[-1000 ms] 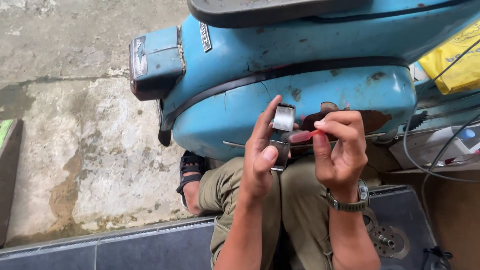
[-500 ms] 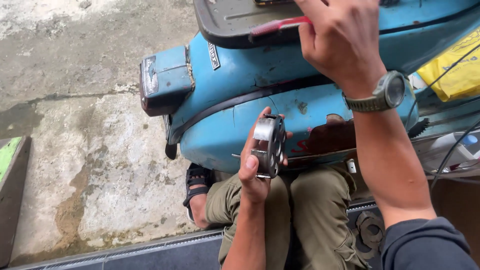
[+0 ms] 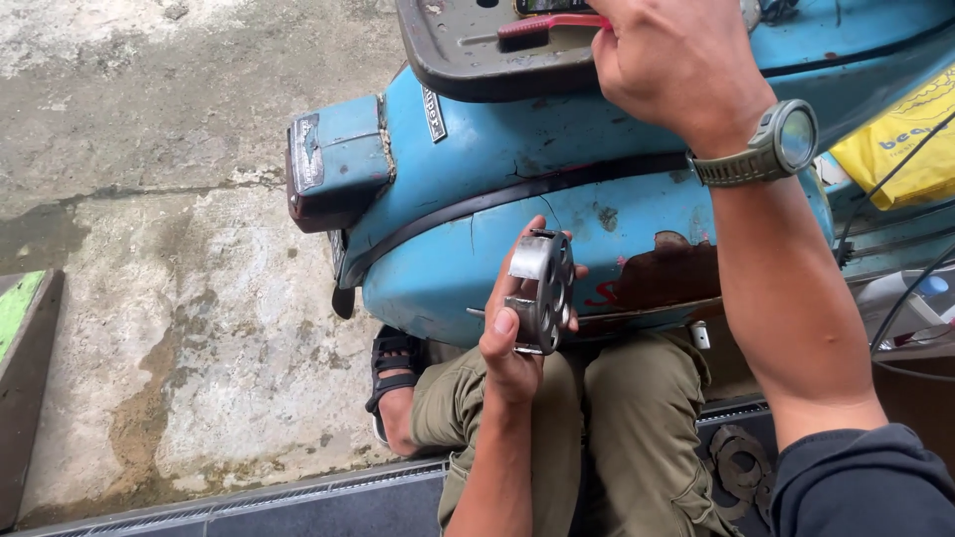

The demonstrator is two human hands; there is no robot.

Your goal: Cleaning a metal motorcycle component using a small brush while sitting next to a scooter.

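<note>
My left hand holds a round grey metal part with several holes upright in front of the blue scooter's side panel. My right hand, with a green wristwatch on the wrist, is raised over the dark scooter seat and grips a red-handled tool that lies along the seat top. Both forearms are in view; my knees in olive trousers sit below the part.
The scooter's rear light housing juts left. A rust patch marks the panel. A sandalled foot rests on stained concrete. A yellow bag and cables are at right; a metal ring lies on the dark mat.
My right hand has gone up from the metal part to the seat, carrying the red-handled tool. My left hand has stayed low with the metal part, turning it slightly.
</note>
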